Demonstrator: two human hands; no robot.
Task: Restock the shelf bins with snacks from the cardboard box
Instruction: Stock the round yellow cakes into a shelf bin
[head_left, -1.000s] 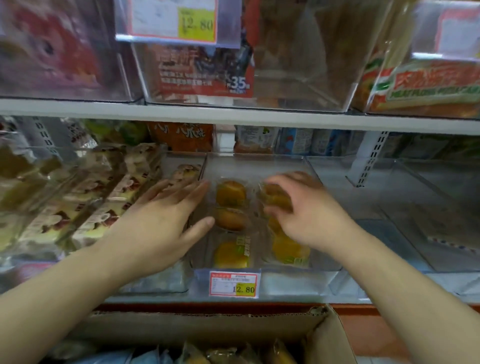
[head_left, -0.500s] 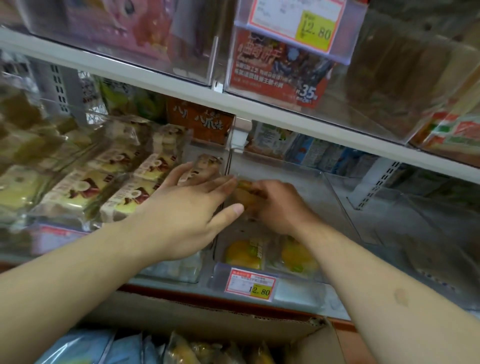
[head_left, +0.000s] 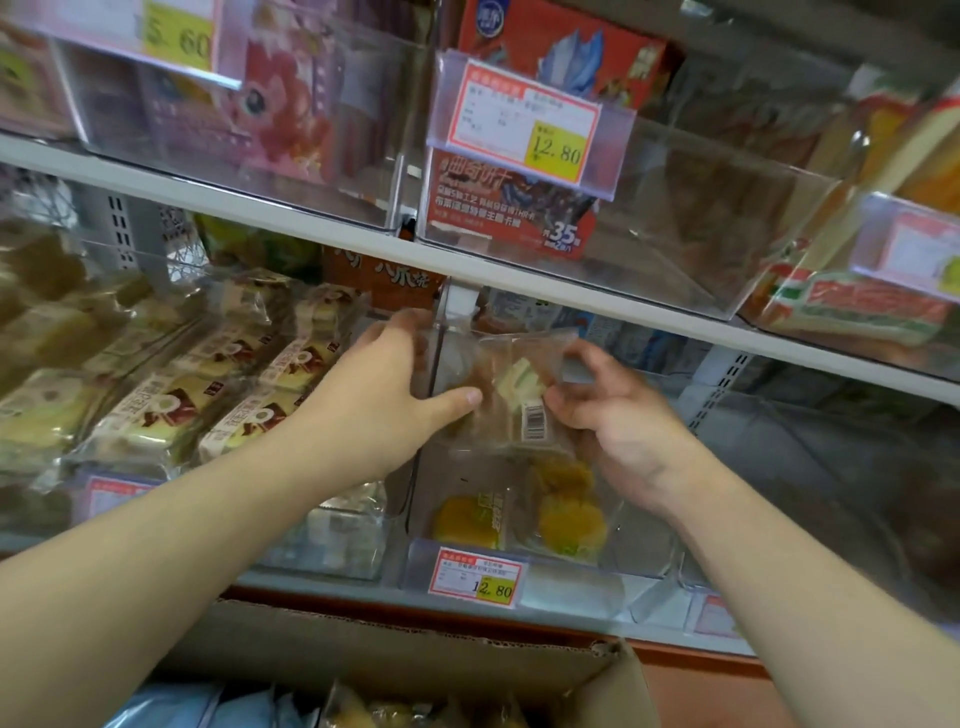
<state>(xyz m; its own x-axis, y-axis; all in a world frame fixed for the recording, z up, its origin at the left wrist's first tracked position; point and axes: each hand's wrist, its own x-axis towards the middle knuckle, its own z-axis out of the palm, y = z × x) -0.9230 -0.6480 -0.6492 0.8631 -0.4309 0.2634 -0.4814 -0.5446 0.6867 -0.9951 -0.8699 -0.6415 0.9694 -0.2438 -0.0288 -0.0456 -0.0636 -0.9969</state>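
both hands on one snack pack over the middle bin

head view: left hand and right hand meet at a clear snack pack with a barcode sticker, held above the clear shelf bin on the lower shelf. left fingers wrap the pack's left side, thumb pressed on its front. right fingers pinch its right edge near the barcode. pack is tilted and blurred; contents hard to read. under it, two yellow snack packs lie at the bin's front, behind a 12.80 price tag. bin to the left holds rows of wrapped cake packs. cardboard box sits below the shelf edge, open, with more packs showing inside. upper shelf carries clear bins with a second 12.80 tag.
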